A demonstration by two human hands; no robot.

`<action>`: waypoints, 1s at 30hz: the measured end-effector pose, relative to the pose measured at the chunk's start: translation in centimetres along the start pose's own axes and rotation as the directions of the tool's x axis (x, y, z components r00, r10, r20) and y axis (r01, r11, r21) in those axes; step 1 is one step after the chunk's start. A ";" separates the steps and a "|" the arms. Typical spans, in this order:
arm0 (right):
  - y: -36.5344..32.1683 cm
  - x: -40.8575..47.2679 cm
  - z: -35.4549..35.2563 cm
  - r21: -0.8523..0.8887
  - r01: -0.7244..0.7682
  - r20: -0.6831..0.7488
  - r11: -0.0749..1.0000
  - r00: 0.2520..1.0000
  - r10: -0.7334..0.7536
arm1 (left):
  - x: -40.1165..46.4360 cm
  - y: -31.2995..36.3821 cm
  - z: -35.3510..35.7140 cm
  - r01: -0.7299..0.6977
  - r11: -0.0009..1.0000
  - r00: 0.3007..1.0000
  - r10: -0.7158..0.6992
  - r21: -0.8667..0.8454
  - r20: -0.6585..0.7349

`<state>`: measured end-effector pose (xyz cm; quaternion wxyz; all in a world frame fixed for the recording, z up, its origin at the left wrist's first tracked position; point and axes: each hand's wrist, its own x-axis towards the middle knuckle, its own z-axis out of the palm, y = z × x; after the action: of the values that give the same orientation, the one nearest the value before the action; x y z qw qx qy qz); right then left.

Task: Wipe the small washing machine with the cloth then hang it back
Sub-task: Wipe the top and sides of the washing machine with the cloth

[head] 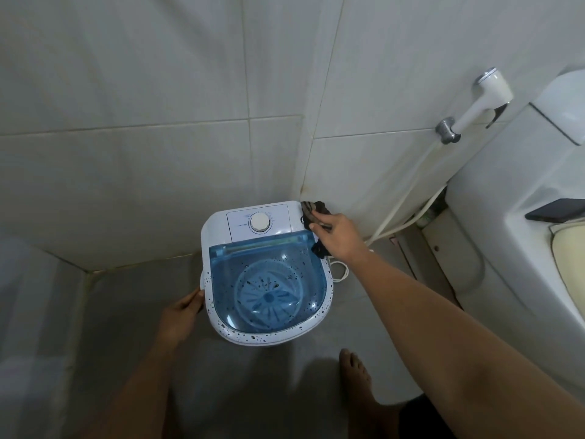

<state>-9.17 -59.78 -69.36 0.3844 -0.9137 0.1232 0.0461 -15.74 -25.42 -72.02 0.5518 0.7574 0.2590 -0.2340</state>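
A small white washing machine [221,229] with a clear blue lid and a white dial stands on the grey floor in the tiled corner. Dark specks dot its rim and lid. My right hand [337,236] presses a dark cloth [311,210] against the machine's back right corner, fingers closed on the cloth. More of the cloth hangs below my palm at the right rim. My left hand [182,315] grips the machine's left side, thumb on the rim.
A white toilet [493,223] stands at the right with a dark phone [557,210] on its ledge. A white bidet sprayer [484,99] hangs on the wall, its hose running down behind the machine. My bare foot [356,375] is on the floor in front.
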 end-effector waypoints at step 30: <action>1.7 -4.8 4.1 0.128 -0.070 -0.195 0.989 0.976 0.094 | 1.4 -1.6 0.1 -0.031 0.998 0.999 0.030 -0.061 -0.012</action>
<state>-14.16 -57.10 -72.50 0.4224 -0.8830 0.2014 -0.0378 -15.78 -24.94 -74.10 0.5767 0.7454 0.2575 -0.2133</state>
